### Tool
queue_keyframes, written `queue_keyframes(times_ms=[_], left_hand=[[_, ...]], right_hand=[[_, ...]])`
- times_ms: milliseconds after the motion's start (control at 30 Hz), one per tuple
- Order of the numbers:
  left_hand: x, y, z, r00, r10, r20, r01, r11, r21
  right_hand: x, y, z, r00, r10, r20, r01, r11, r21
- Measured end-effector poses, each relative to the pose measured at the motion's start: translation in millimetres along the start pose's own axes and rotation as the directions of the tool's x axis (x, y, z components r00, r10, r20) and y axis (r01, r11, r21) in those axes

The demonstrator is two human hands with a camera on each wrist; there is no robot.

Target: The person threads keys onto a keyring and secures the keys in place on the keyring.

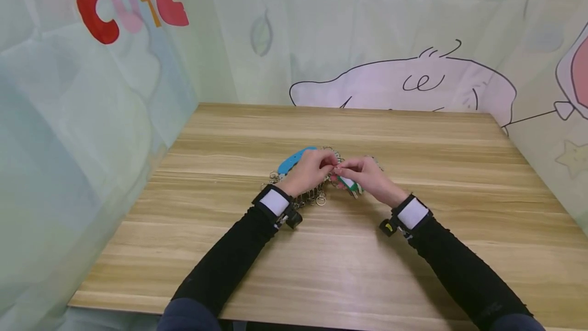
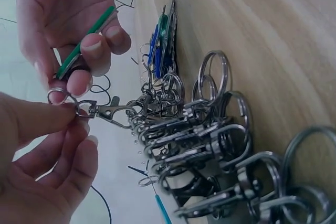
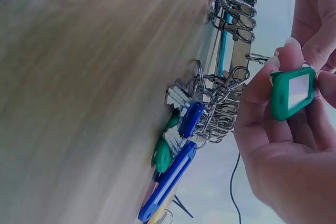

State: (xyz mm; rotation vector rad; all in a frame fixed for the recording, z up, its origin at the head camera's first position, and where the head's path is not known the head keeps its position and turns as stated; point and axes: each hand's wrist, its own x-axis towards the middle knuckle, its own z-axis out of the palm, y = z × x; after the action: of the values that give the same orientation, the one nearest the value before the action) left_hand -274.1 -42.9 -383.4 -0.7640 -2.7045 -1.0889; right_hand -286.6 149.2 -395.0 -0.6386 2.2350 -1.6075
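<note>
In the head view both hands meet over the middle of the table. My left hand [image 1: 307, 171] pinches a metal split ring [image 2: 56, 89] between thumb and fingers. That ring sits at the end of a silver swivel clasp [image 2: 105, 112], whose other end reaches the row of clasps. A green key tag [image 3: 282, 100] with a white label is held in the fingers of my right hand [image 1: 369, 178], right at the ring. Below the hands hang many silver clasps with rings [image 2: 210, 140], lined up side by side. Blue tags [image 3: 170, 179] and keys [image 3: 178, 97] hang among them.
A bright blue curved piece [image 1: 294, 160] lies behind my left hand on the wooden table [image 1: 349, 275]. Another green tag [image 3: 163, 156] lies close to the blue ones. Printed cloth [image 1: 239, 40] hangs behind the table and along its sides.
</note>
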Motion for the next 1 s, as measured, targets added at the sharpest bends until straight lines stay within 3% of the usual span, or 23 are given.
queue_keyframes(times_ms=[233, 500, 733, 1000], left_hand=[[-0.8, 2.7, -0.1, 0.999, 0.004, -0.034, -0.005, 1.0, -0.007], [-0.4, 2.8, 1.8, 0.992, 0.067, -0.104, -0.064, 0.997, 0.031], [-1.0, 6.7, 2.1, 0.986, 0.129, -0.109, -0.116, 0.986, 0.116], [1.0, 6.4, 5.1, 0.985, 0.142, -0.101, -0.126, 0.982, 0.144]], right_hand=[[1.0, -2.1, 3.3, 0.998, -0.052, -0.033, 0.05, 0.997, -0.055], [1.5, -3.4, 4.5, 0.986, -0.114, -0.123, 0.095, 0.984, -0.153], [-1.6, -2.4, 0.1, 0.987, -0.121, -0.107, 0.109, 0.987, -0.118], [-2.9, 0.1, 0.6, 0.989, -0.119, -0.084, 0.116, 0.992, -0.04]])
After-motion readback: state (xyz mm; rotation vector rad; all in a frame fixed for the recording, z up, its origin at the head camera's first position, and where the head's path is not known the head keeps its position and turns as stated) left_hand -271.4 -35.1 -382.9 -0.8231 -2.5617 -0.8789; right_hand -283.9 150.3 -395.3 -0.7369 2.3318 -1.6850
